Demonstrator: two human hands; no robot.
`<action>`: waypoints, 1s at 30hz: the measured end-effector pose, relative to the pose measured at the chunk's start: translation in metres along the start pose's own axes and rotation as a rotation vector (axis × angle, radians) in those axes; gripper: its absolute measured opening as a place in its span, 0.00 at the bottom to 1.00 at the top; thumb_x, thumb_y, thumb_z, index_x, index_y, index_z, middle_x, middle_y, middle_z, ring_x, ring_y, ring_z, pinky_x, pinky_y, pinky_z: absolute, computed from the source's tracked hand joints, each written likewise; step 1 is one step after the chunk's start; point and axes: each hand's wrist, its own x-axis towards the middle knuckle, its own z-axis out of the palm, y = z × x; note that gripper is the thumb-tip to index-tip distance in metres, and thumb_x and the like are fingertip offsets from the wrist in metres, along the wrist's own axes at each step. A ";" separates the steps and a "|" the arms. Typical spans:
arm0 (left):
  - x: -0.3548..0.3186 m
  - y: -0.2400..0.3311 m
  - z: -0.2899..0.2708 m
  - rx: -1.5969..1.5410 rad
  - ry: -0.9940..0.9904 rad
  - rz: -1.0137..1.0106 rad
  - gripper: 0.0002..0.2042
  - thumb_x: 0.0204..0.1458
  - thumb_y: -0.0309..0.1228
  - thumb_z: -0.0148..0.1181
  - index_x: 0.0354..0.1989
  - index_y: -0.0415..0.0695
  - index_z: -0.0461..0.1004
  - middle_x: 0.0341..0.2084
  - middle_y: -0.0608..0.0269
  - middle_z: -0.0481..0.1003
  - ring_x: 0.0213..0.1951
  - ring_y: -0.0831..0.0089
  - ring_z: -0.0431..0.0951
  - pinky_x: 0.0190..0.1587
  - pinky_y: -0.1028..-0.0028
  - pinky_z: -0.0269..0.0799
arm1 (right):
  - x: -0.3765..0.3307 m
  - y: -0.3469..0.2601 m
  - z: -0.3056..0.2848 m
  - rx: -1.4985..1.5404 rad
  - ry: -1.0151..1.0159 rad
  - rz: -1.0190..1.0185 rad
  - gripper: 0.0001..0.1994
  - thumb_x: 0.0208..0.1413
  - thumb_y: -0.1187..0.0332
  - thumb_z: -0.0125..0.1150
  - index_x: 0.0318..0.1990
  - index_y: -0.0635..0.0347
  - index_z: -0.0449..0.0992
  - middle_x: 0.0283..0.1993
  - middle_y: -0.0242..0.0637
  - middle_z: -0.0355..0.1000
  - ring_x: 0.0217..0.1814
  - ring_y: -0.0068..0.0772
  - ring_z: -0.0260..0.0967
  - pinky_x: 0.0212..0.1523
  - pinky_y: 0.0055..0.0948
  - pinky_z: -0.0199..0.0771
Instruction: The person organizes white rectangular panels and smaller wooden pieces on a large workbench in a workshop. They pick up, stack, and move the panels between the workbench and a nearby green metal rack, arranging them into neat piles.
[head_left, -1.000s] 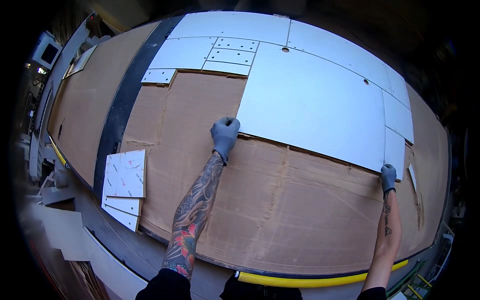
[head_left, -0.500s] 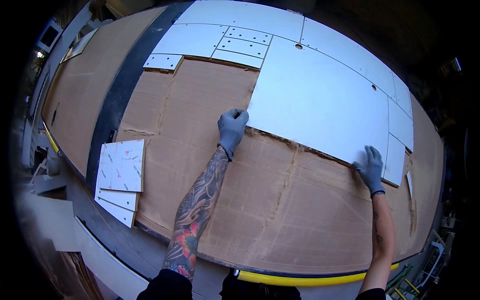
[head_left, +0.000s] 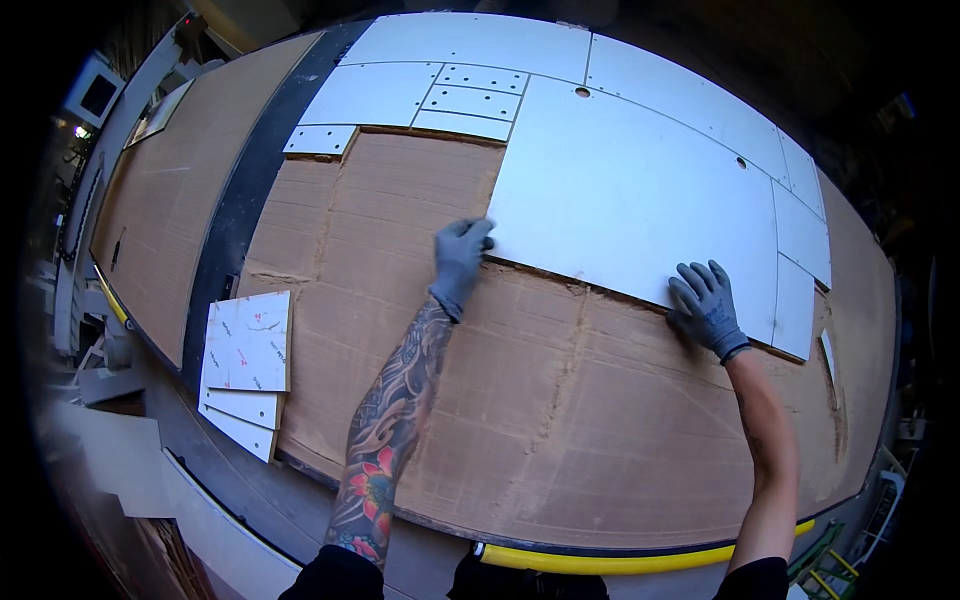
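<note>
A large white panel point(head_left: 630, 190) with two round holes near its far edge lies on the brown sheet-topped table point(head_left: 480, 400). At the panel's near left corner is my left hand point(head_left: 460, 262), gloved in grey, its fingers curled closed. Something small and dark shows at those fingers, too little of it to name. My right hand point(head_left: 705, 308), also in a grey glove, rests on the panel's near edge toward the right. Its fingers are spread over the white surface, while the thumb is partly hidden at the edge.
Smaller drilled white panels point(head_left: 470, 102) lie left of the large one, with narrow panels point(head_left: 795, 305) at its right. Several loose boards point(head_left: 248, 345) are stacked at the table's left. A yellow bar point(head_left: 640, 560) runs along the near edge. Sawdust ridges point(head_left: 555, 400) line the brown sheet.
My right hand has slid left along the panel's near edge, fingers now spread more. My left hand stays at the corner, turned slightly, with the dark bit showing. The view has shifted a little.
</note>
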 end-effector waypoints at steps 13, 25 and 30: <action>0.000 0.015 0.004 0.633 0.177 0.353 0.19 0.53 0.39 0.61 0.45 0.35 0.79 0.33 0.53 0.82 0.36 0.67 0.81 0.41 0.68 0.75 | 0.046 -0.053 -0.002 0.188 0.085 0.148 0.29 0.52 0.52 0.66 0.60 0.53 0.71 0.64 0.44 0.66 0.67 0.46 0.60 0.73 0.54 0.50; -0.020 0.011 -0.005 0.305 0.105 0.110 0.15 0.54 0.30 0.62 0.46 0.33 0.79 0.34 0.60 0.80 0.35 0.76 0.76 0.39 0.75 0.72 | 0.127 -0.073 0.011 -0.053 0.126 -0.417 0.15 0.57 0.62 0.58 0.51 0.52 0.74 0.56 0.36 0.69 0.61 0.40 0.65 0.72 0.54 0.53; -0.020 0.010 -0.008 0.219 0.114 0.089 0.15 0.53 0.28 0.62 0.47 0.34 0.79 0.33 0.64 0.78 0.32 0.78 0.73 0.34 0.76 0.70 | 0.134 -0.078 0.014 0.017 0.175 -0.484 0.11 0.57 0.66 0.55 0.47 0.51 0.76 0.56 0.36 0.70 0.59 0.41 0.67 0.71 0.56 0.57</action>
